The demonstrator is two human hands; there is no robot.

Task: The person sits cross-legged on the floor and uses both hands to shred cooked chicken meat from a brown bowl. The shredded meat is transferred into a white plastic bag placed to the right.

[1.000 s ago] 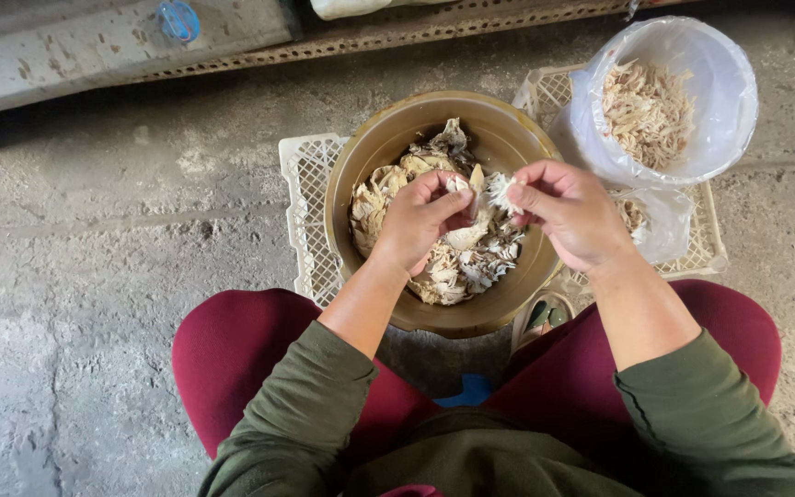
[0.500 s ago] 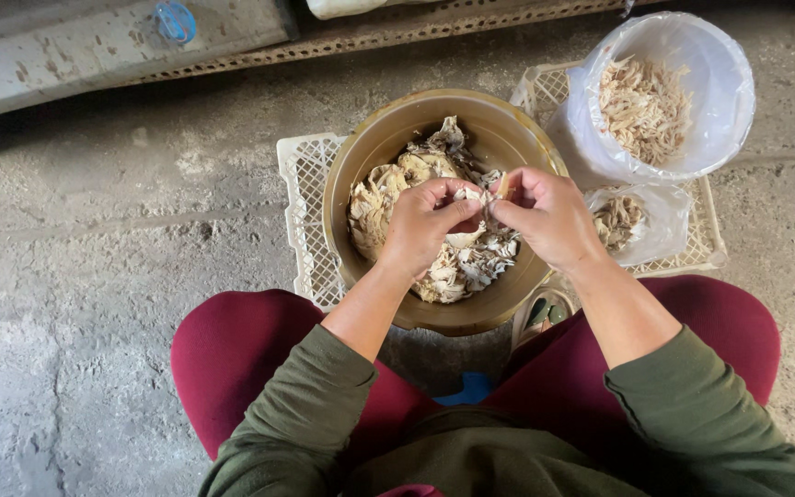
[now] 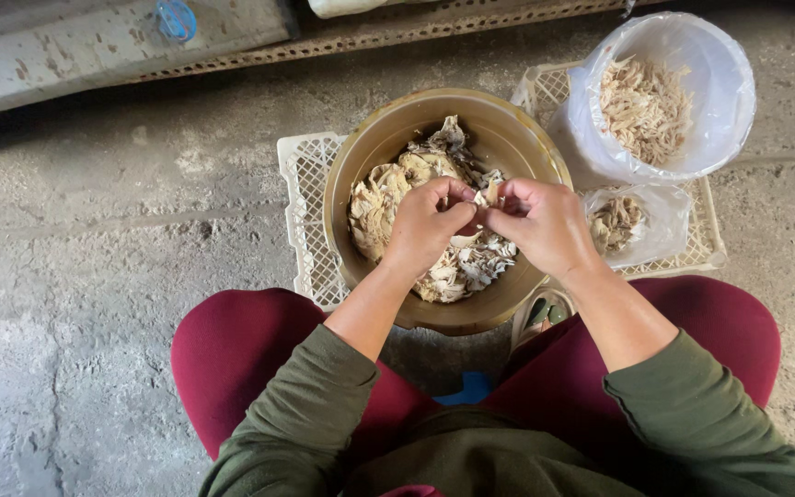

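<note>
A brass-coloured metal bowl point(image 3: 374, 152) rests on a white plastic crate point(image 3: 301, 207) in front of me. It holds a heap of pale, frilly mushroom pieces point(image 3: 388, 193). Over the bowl's middle my left hand point(image 3: 427, 225) and my right hand point(image 3: 545, 225) meet fingertip to fingertip. Both pinch one small pale mushroom piece point(image 3: 482, 198) between them.
A white bucket lined with clear plastic point(image 3: 724, 101) stands at the right with shredded pale strips point(image 3: 644, 106) inside. A small clear bag point(image 3: 660, 225) of scraps lies below it on the crate. Rough concrete floor point(image 3: 94, 276) spreads left; a weathered slab point(image 3: 94, 51) runs along the top.
My hands were a little apart, each at the heap. They have drawn together over the bowl's middle and now both pinch the same small piece.
</note>
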